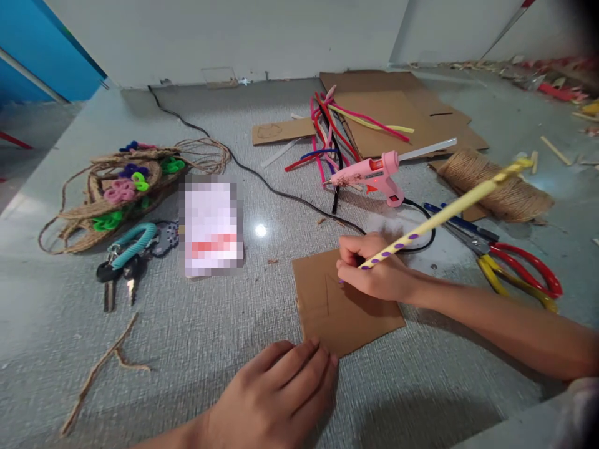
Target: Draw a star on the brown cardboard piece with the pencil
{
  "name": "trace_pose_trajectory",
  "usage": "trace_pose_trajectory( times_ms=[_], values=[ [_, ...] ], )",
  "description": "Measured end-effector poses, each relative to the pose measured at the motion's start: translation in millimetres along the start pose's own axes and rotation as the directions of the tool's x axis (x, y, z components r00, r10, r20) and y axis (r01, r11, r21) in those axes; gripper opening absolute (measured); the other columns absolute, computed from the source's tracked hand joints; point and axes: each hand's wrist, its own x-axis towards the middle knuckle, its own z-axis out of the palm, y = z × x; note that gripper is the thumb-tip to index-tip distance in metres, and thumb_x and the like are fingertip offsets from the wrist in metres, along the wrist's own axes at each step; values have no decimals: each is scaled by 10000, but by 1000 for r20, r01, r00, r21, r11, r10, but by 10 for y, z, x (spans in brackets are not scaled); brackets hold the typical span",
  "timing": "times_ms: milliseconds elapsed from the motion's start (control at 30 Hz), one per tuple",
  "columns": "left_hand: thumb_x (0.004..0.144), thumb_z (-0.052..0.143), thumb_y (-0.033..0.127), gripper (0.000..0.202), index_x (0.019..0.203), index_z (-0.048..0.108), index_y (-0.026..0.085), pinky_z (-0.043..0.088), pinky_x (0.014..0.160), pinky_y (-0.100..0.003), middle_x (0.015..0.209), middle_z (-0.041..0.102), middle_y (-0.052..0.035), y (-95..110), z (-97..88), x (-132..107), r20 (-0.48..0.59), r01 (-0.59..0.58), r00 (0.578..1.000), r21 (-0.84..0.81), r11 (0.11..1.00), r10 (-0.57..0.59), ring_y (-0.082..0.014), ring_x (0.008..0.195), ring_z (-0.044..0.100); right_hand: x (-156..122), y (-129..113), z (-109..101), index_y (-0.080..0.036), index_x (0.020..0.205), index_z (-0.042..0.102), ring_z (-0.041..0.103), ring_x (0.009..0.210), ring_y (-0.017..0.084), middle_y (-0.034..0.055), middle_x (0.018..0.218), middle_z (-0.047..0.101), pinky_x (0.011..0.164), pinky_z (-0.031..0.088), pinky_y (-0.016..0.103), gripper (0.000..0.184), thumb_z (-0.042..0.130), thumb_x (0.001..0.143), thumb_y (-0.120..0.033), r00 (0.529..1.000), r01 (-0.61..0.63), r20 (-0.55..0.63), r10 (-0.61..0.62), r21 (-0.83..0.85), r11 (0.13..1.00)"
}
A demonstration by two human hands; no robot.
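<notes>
My right hand (pixel 369 268) is closed around a yellow pencil (pixel 435 218) with purple dots and a twisted top end. Its tip meets a squarish piece of cardboard (pixel 355 324), where a few thin dark lines form an angular outline. At the near left corner of that piece, my left hand (pixel 281 386) presses with its fingers close together and their tips on the edge; its thumb is hidden. Just beyond my right hand lies a pink hot glue gun (pixel 369 174) with a clear glue stick in its back. Scissors (pixel 510 265) with red and yellow handles lie right of my right hand.
Beyond are colourful pipe cleaners (pixel 327 137), larger cardboard sheets (pixel 397 112), a marked cardboard strip (pixel 283 131) and a twine spool (pixel 496 187). Leftward are a twine bundle (pixel 135 187) with looped flowers, keys (pixel 121 274), a blurred white block (pixel 210 224) and a black cord (pixel 262 181).
</notes>
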Motion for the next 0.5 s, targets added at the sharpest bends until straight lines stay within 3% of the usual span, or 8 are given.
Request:
trace_pose_trajectory(
  times_ms=[100,500],
  values=[
    [974,322,133,352,1048,666,128,519,727,-269,1028,697,-18,6,1,-1,4,11,1000,3,1000,-11,-150,972,619,-56,-23,5,-194,545,325,331,465,61,-73,482,370,455,241,215,247,513,676,-101,997,-24,-67,24,7,1000],
    [981,276,108,392,1045,662,130,515,716,-269,1014,706,8,-10,-37,49,16,-1,1000,16,1000,0,-141,955,633,-40,30,14,-194,541,284,284,446,57,-79,459,314,454,215,224,282,524,664,-113,998,-10,66,16,-90,996]
  ],
)
